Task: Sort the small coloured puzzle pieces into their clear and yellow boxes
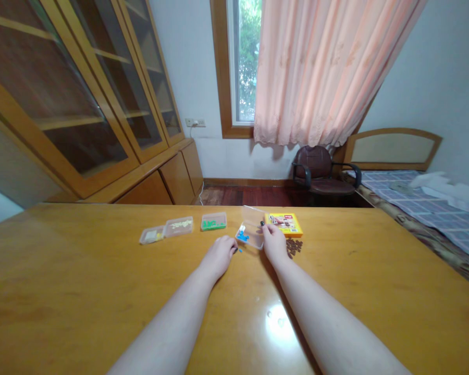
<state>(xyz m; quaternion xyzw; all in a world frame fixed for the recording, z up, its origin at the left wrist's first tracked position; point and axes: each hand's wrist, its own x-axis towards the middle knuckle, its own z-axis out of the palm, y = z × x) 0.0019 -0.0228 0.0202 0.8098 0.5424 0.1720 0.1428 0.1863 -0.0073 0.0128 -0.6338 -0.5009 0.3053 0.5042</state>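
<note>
A clear plastic box (254, 245) with its lid raised holds several small blue pieces (243, 236) and something white. At its right side is my right hand (274, 242), fingers pinched, with a small black piece (262, 223) at the fingertips. My left hand (220, 256) rests low on the table left of the box, its fingers closed around something small and dark that I cannot make out. Beside those fingertips a single blue piece (240, 250) lies on the wood. Several brown pieces (294, 247) are spread just right of my right hand.
A yellow printed box (293, 225) lies behind the brown pieces. To the left stand a clear box with green pieces (213, 222), one with cream pieces (179, 226) and a smaller one (151, 236). Beyond the wooden table (113, 291) is an office chair (316, 169).
</note>
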